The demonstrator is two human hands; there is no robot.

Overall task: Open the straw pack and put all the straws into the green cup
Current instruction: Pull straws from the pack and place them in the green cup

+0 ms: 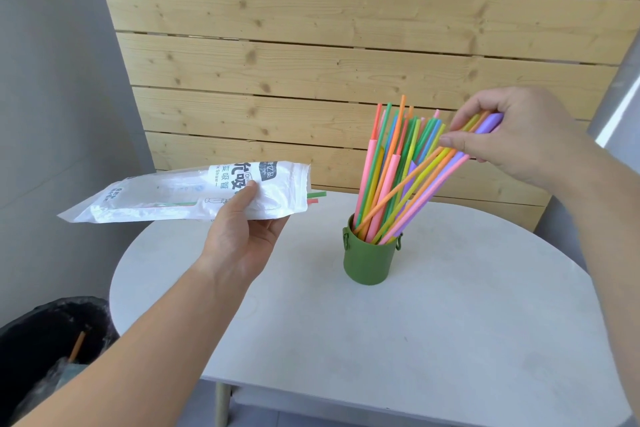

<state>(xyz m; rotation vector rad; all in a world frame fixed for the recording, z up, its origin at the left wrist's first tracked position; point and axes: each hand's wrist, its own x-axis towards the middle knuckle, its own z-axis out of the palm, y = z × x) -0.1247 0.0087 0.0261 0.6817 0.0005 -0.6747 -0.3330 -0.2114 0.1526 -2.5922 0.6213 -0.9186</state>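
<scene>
Fingers (460, 123): right hand (512, 139) pinching tops of a few straws (398, 170), ends already in cup.
Cup (369, 255): green, on table (415, 340), nearly full.
Pack (180, 194): left of cup, clamped in left hand (242, 229), opened.
Left: approx two straws in pack.

You look through one wide-angle camera worn on your head, aimed forward and down over the worktop (450, 322). It sits close: both forearms reach in from the bottom edge and the right edge, and the worktop fills the lower half. Ahead, the view runs into a wooden plank wall (346, 45). At the lower left it takes in a bin (52, 340) beside the worktop. No second view overlaps it.
</scene>
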